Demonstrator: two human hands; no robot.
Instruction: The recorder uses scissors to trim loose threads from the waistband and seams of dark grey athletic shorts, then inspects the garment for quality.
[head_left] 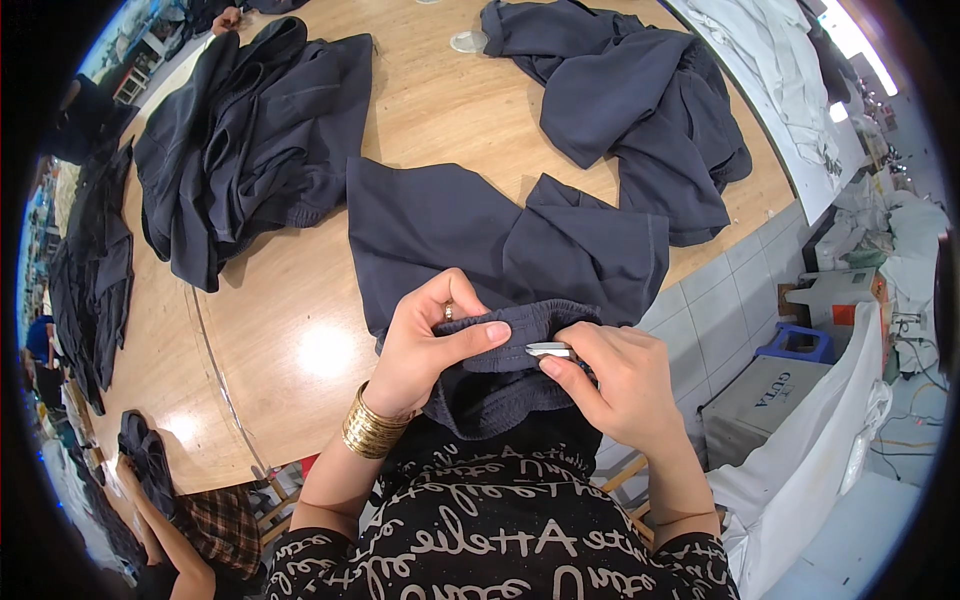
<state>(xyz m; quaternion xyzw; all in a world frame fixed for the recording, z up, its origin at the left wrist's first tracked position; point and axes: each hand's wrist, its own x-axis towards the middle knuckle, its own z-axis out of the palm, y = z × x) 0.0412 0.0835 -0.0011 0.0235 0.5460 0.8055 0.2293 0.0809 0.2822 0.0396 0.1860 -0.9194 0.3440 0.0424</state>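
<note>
A pair of dark navy shorts (437,223) lies on the table's near edge, its legs spread away from me and its gathered elastic waistband (530,322) pulled up toward my body. My left hand (425,335) grips the waistband, thumb on top and fingers behind it. In my right hand (625,380) are small metal thread snips (548,350), their tip pointing left against the waistband. Most of the snips is hidden inside the fist. The waist opening hangs in dark folds below both hands.
Dark garments are heaped on the wooden table (300,340) at the far left (260,140) and far right (640,110). Another person's arm (160,530) handles dark cloth at lower left. To my right stand a box (765,395), a blue stool (800,342) and white cloth (790,490).
</note>
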